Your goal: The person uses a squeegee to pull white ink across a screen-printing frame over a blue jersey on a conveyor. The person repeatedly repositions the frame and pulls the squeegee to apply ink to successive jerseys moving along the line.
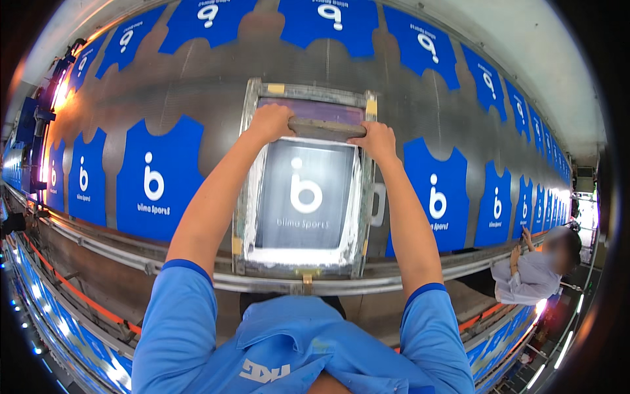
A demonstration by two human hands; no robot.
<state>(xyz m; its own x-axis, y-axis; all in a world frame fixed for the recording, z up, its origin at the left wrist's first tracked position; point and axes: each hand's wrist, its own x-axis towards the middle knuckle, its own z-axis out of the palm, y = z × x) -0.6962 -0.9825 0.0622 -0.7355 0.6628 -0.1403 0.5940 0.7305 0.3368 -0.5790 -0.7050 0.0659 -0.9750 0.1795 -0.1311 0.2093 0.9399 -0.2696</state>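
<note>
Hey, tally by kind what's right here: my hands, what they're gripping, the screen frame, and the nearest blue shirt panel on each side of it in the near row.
Hands, the left hand and the right hand: 2
Squeegee: 1
Screen-printing frame: 1
Blue shirt panels, left and right: 2
Total: 6
</note>
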